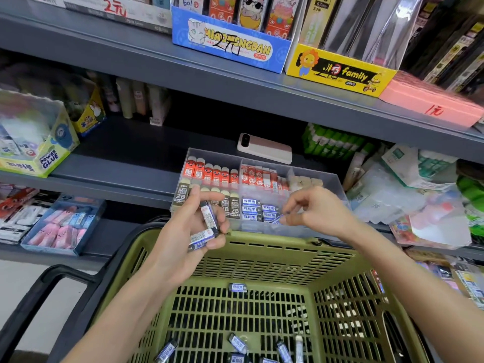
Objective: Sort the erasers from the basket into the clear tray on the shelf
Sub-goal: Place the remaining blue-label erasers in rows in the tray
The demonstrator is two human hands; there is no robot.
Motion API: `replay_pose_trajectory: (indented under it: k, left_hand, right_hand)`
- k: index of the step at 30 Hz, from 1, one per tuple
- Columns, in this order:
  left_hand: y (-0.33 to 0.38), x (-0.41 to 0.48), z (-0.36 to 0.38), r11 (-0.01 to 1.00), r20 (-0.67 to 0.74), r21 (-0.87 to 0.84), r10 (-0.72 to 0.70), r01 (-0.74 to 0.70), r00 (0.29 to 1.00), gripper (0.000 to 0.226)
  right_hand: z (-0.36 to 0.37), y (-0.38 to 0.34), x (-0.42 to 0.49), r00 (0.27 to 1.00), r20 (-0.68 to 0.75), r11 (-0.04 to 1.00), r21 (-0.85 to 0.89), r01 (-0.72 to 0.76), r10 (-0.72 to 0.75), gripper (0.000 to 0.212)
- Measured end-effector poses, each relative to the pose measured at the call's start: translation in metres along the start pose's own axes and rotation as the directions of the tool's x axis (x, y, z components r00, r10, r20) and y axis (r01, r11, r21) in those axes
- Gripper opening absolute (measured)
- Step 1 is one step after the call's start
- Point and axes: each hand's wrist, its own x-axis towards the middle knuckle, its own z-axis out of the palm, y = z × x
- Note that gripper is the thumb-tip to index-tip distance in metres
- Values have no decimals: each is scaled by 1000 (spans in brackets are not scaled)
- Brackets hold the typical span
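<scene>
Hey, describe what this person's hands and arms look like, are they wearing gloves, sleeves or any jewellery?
No gloves: the left hand and right hand are bare, with no ring, watch or bracelet showing. The left forearm and right forearm are uncovered as far as the frame reaches; no sleeve is in view.

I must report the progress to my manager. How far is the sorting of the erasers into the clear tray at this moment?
Done: the clear tray already holds sorted rows of red, 2B and blue erasers. In hand: the left hand grips two blue-label erasers, and the right hand pinches a single eraser over the tray's blue section. Left: several loose erasers lie in the green basket.
</scene>
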Motion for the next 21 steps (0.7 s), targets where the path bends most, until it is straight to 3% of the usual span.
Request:
replay_pose_trajectory:
  k: [7, 10, 13, 15, 17, 18, 21]
  left_hand:
    - [-6, 4, -3, 1000, 23, 6, -11, 10, 1000, 45]
    - [-6, 4, -3, 1000, 33, 9, -17, 17, 999, 46]
    - [-5, 1, 0, 999, 50, 18, -30, 29, 998, 48]
    - [-3, -1, 2, 999, 69, 36, -36, 33, 997, 50]
    - [-2, -3, 4, 998, 88, 58, -42, 37, 995, 52]
    - [-2, -4, 5, 997, 94, 62, -49, 43, 994, 53]
    - [-2, -6, 8, 995, 111, 79, -66, 57, 992, 56]
  right_hand:
    - [12, 7, 9, 997, 73, 995, -104, -4, 11, 26]
    - [13, 8, 9, 988, 136, 986, -159, -52, 74, 41]
    - [14, 10, 9, 988, 152, 946, -321, 40, 10, 55]
    - [15, 9, 6, 993, 105, 911, -404, 84, -46, 56]
    - [16, 4, 2, 991, -36, 877, -472, 93, -125, 57]
    - [17, -1, -1, 976, -117, 893, -435, 113, -181, 57]
    - [23, -29, -14, 931, -216, 954, -2, 300, -293, 41]
